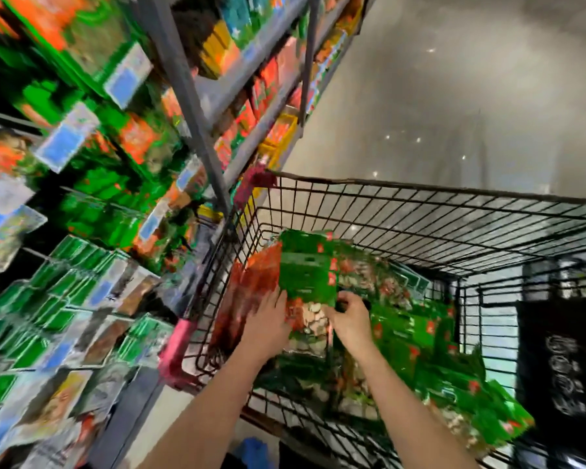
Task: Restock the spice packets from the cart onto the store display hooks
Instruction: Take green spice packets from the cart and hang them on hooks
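Both my hands are inside a black wire cart [420, 204] that holds several green spice packets [420, 333]. My right hand [349, 319] pinches the lower edge of an upright green packet [307, 269]. My left hand [271, 316] lies with straight fingers against red packets [251, 286] at the cart's left side and touches the green packet's left edge. The display hooks [82, 299] to the left carry rows of green and mixed packets, all blurred.
A grey metal shelf upright [186, 96] stands just left of the cart, with stocked shelves behind it. A pink cart handle piece [180, 346] sits at the cart's near left corner. A black panel [562, 367] is at the right. Bare grey floor lies beyond the cart.
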Motion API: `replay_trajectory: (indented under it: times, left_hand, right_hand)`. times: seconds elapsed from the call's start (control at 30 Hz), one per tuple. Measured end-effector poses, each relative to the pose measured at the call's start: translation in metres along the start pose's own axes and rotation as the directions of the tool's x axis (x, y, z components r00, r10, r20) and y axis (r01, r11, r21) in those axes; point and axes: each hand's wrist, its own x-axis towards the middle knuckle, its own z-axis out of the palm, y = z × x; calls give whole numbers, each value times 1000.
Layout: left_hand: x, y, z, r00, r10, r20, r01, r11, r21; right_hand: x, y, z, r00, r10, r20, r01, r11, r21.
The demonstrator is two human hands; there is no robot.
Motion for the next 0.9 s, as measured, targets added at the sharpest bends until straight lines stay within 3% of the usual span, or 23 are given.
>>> replay_trajectory:
  times: [0.27, 0.53, 0.77, 0.9]
  left_hand:
    - [-4, 0, -3, 1000, 5, 12, -4, 998, -55]
    - [-11, 2, -12, 997, -32, -64, 16, 969, -246]
    - [-20, 18, -19, 998, -37, -41, 4, 788, -616]
    - [-28, 24, -21, 999, -42, 6, 32, 667, -745]
  right_hand:
    - [-1, -10, 7, 993, -4, 120, -9, 994, 105]
    - [-12, -3, -14, 1000, -7, 26, 3, 992, 126]
    - [-22, -1, -44, 1000, -16, -13, 17, 988, 153]
    - [-29, -1, -56, 999, -40, 1, 39, 974, 223]
